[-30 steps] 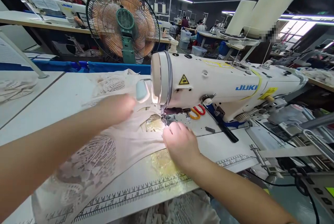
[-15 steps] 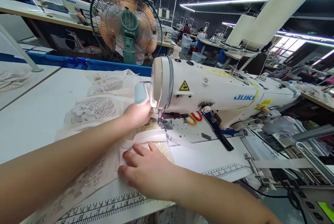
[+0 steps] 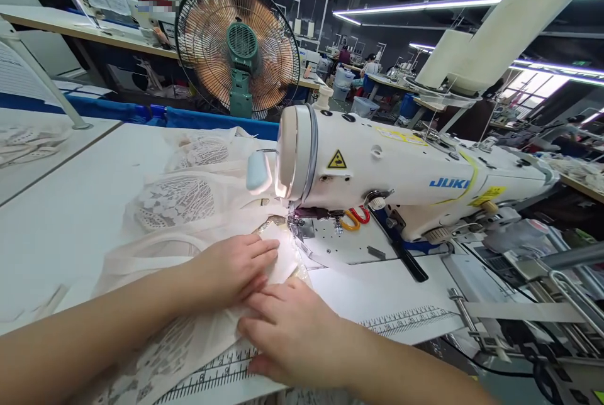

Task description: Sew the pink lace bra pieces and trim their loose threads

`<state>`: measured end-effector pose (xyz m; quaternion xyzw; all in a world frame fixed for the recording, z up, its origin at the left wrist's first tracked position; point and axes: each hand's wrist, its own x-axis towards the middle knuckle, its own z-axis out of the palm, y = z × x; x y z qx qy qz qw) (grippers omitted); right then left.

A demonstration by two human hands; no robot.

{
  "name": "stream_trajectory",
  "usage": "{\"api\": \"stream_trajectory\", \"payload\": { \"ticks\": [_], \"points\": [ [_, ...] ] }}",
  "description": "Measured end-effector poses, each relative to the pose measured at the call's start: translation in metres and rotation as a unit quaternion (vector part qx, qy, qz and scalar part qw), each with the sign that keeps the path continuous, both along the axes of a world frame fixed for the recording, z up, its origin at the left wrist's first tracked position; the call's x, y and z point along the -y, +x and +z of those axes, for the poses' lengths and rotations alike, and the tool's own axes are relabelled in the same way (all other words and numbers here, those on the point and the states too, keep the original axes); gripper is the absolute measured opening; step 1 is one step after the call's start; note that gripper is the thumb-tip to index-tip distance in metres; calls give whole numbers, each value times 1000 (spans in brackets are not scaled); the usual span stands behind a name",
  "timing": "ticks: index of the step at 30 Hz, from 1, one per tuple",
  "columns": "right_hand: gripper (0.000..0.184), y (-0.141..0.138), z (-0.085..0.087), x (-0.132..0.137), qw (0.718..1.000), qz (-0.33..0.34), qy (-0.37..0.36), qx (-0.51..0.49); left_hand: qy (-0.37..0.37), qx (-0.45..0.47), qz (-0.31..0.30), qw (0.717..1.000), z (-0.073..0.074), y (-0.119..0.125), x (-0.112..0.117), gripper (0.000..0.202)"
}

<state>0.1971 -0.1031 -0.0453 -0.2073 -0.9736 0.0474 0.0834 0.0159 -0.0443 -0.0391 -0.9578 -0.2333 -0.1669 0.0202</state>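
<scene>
Pale sheer lace fabric [image 3: 177, 204] spreads over the sewing table, one edge running to the needle area of a white JUKI sewing machine [image 3: 358, 153]. My left hand [image 3: 231, 270] is closed on the fabric just in front of the presser foot [image 3: 295, 229], thumb tucked below the fingers. Close beside it and nearer to me, my right hand [image 3: 295, 332] has its fingers curled on the same fabric's folded edge. A flat white piece [image 3: 282, 254] lies between the hands and the presser foot. What the fingertips pinch is partly hidden.
Orange-handled scissors [image 3: 350, 219] and a black-handled tool [image 3: 410, 260] lie under the machine arm. A printed ruler [image 3: 406, 320] runs along the table's front edge. A green fan [image 3: 240, 46] stands behind the table. Thread cones [image 3: 514, 27] rise at right.
My left hand has come back from beside the needle toward my right hand, which has shifted slightly right and nearer. The fabric at the needle has been rearranged, and the view has shifted slightly.
</scene>
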Motion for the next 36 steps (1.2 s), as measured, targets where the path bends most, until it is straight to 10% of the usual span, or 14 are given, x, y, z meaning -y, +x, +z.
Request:
{"api": "stream_trajectory", "payload": {
  "ticks": [12, 22, 36],
  "points": [
    [37, 24, -7, 5, 992, -99, -40, -62, -59, -27, 20, 998, -29, -6, -23, 40],
    [36, 26, -7, 2, 988, -128, -51, -71, -110, -75, 37, 990, -10, 8, -32, 39],
    [35, 26, -9, -2, 988, -134, -44, -63, -74, -36, 32, 996, -25, 6, -39, 36]
  ]
}}
